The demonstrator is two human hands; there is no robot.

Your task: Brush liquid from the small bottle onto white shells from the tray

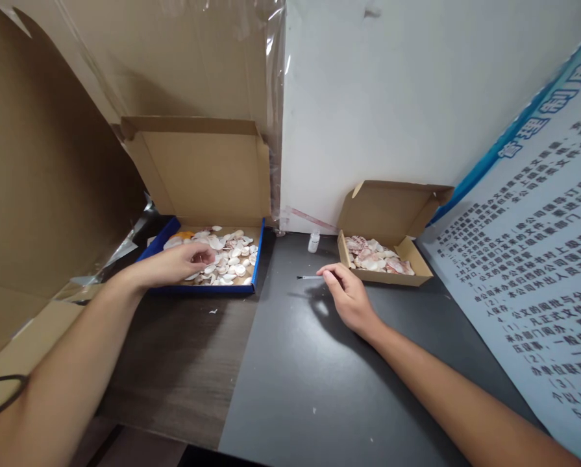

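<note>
The right hand has its thumb and fingers pinched together on one thin brush, whose dark tip pokes out to the left of them. The left hand has its fingers curled over one blue box of shells, and I cannot tell if they are shut or if they hold a shell. One little bottle stands just past the right fingers, and one small brown box with more shells sits beyond them to the right, with too many shells to count.
</note>
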